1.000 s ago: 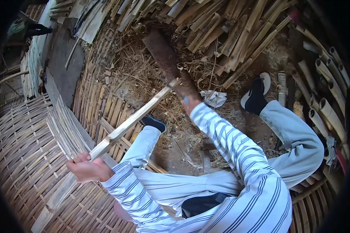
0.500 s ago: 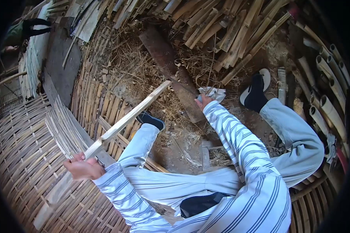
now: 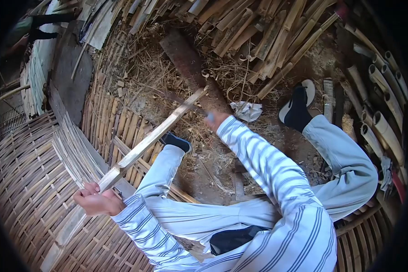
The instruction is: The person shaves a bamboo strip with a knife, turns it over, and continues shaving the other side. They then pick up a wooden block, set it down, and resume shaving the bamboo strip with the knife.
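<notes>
A long split bamboo piece (image 3: 154, 137) runs diagonally from lower left to the centre, its pale inner face showing. Around its lower part, my left hand (image 3: 97, 199) is closed. My right hand (image 3: 218, 121) is closed on the bluish handle of a knife (image 3: 191, 105), near the bamboo's far end. The dark blade is blurred and reaches left across the bamboo; whether it touches is unclear. Behind that end lies a dark wooden board (image 3: 181, 54) on the shavings.
Split bamboo (image 3: 276, 38) is piled at the top, with bamboo tubes (image 3: 385, 118) at right. Crumpled plastic (image 3: 247, 110) lies right of my right hand. A woven bamboo panel (image 3: 31, 181) spans the left. Another person's dark-clothed legs (image 3: 50, 20) show at upper left.
My right hand has moved left with the knife, from beside the crumpled plastic toward the bamboo's end. That end has shifted slightly up and right. The other person's legs have shifted.
</notes>
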`<action>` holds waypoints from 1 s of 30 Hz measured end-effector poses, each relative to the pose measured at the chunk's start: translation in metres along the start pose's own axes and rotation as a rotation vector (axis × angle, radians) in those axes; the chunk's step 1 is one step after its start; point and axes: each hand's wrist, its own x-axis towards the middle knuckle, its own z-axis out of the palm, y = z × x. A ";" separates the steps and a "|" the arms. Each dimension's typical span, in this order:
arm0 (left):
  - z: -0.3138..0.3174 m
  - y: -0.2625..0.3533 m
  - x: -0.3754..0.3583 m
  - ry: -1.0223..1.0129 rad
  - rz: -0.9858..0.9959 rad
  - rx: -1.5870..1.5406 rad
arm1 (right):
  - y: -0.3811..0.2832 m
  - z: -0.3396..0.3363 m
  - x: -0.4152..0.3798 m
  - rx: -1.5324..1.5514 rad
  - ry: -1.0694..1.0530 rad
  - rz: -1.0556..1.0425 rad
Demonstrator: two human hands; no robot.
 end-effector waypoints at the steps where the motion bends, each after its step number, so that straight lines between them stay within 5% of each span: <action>1: -0.004 -0.006 0.005 -0.039 0.012 -0.023 | 0.018 0.012 0.030 -0.058 0.014 0.266; 7: -0.003 -0.016 0.021 -0.019 -0.038 -0.088 | 0.015 -0.003 0.030 -0.119 0.048 0.246; 12: -0.008 -0.024 0.021 -0.011 -0.045 -0.047 | 0.012 -0.016 -0.019 -0.042 -0.061 -0.118; 16: -0.024 -0.027 0.031 -0.062 -0.049 -0.079 | 0.116 0.038 0.001 -0.218 -0.047 0.114; 19: -0.011 -0.012 0.020 -0.009 -0.052 -0.079 | 0.092 0.010 -0.006 -0.244 0.104 0.107; 21: 0.002 -0.005 0.011 0.045 -0.070 -0.047 | 0.058 -0.019 -0.029 -0.186 -0.009 0.085; 23: 0.000 -0.011 0.016 0.007 -0.050 -0.036 | 0.052 -0.025 -0.052 -0.183 -0.045 -0.136; 25: -0.004 -0.011 0.019 -0.028 -0.085 -0.080 | 0.097 0.011 -0.041 -0.165 0.149 -0.023; 28: 0.005 -0.001 0.007 -0.035 -0.038 -0.128 | 0.093 -0.011 -0.025 -0.248 0.060 0.265; 30: -0.005 0.000 0.008 -0.034 -0.046 -0.116 | 0.079 -0.008 -0.043 -0.237 0.065 0.213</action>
